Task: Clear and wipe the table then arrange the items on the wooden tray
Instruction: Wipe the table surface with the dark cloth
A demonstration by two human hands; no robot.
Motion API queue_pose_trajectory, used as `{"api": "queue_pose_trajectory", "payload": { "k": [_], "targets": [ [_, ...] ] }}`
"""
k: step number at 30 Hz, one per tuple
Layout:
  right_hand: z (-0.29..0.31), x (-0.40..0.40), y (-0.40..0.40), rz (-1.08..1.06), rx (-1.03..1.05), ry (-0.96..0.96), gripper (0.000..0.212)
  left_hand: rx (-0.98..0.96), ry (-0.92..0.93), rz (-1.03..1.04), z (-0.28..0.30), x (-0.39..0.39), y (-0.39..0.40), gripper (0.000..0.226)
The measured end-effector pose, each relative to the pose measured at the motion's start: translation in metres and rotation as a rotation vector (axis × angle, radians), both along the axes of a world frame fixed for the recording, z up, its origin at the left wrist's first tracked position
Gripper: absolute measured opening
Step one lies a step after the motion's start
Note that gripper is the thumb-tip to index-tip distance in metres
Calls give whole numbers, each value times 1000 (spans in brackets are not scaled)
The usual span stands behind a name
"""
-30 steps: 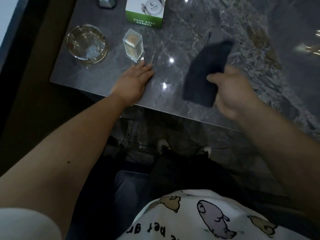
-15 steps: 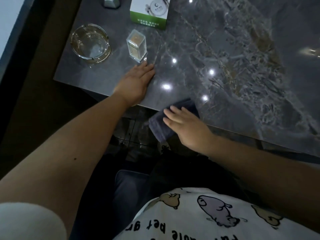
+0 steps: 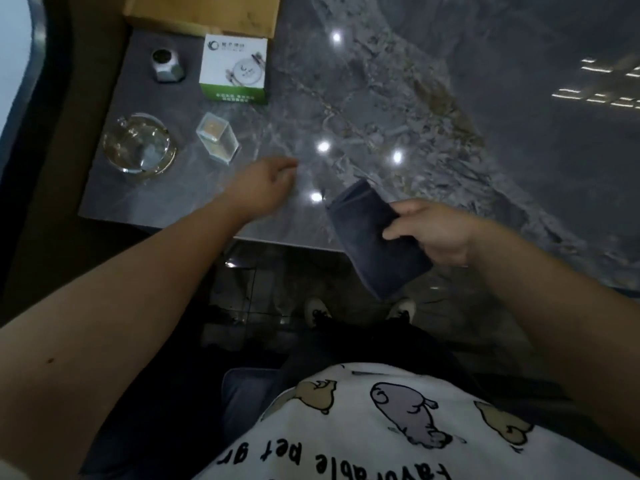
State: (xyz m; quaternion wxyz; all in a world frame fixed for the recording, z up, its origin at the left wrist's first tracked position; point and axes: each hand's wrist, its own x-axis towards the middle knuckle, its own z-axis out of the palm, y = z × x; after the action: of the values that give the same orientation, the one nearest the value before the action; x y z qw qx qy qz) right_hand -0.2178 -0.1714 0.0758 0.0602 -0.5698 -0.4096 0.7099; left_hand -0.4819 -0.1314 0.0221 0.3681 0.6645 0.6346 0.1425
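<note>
Grey marble, veined and glossy, is reflecting ceiling lights across the table as a person is standing at its near edge, seen from above. Their right hand is gripping a folded dark blue cloth, thumb on top and fingers curled beneath, and the cloth is hanging partly over the table's near edge and partly out past it above the dark floor. Their left hand is reaching over the tabletop just left of the cloth, fingers loosely curled and holding nothing; whether it is touching the surface cannot be told. Ahead of that hand, a small clear square toothpick holder is standing on the marble, and to its left a round glass ashtray is sitting near the table's left edge. Farther back, a white and green box printed with tableware is standing upright, with a small silver faceted container to its left. Behind both, the wooden tray is lying at the far left corner, only partly in view at the top of the frame, with no items visible on the part shown. Below, a white shirt with cartoon animals and two pale shoes are showing.
</note>
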Motion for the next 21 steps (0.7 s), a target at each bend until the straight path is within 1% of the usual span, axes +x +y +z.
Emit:
{"api": "queue_pose_trajectory", "payload": {
  "k": [1,3,5,6,7,8,9,11,13,14,15,17,21],
  "targets": [
    [8,12,5,45,19,-13,27,-9,-68,-11,16,17,3,36],
    [24,35,16,188,125,-86,23,-22,-179,-116,45,52,9,44],
    [44,58,23,388,278,-183,23,-130,-313,-257,69,87,15,66],
    [55,69,26,452,343,-220,27,-197,-356,-332,80,104,18,76],
    [66,80,27,473,393,-256,32,-230,-351,-412,88,121,21,81],
    [76,92,26,464,425,-282,35,-226,-308,-498,97,139,24,83],
    [82,106,25,440,450,-291,33,-194,-236,-575,103,157,28,79],
    [92,137,21,390,495,-304,25,-87,-104,-691,114,190,35,58],
    [97,177,18,336,522,-329,25,-16,-67,-768,123,227,41,31],
    [98,198,16,303,516,-332,27,-4,-53,-798,126,246,43,22],
    [97,221,13,273,497,-329,30,6,-30,-822,127,266,45,17],
    [89,267,7,238,458,-328,32,35,23,-850,127,307,48,13],
    [66,362,-3,167,420,-358,24,18,76,-880,111,393,53,15]
  ]
}}
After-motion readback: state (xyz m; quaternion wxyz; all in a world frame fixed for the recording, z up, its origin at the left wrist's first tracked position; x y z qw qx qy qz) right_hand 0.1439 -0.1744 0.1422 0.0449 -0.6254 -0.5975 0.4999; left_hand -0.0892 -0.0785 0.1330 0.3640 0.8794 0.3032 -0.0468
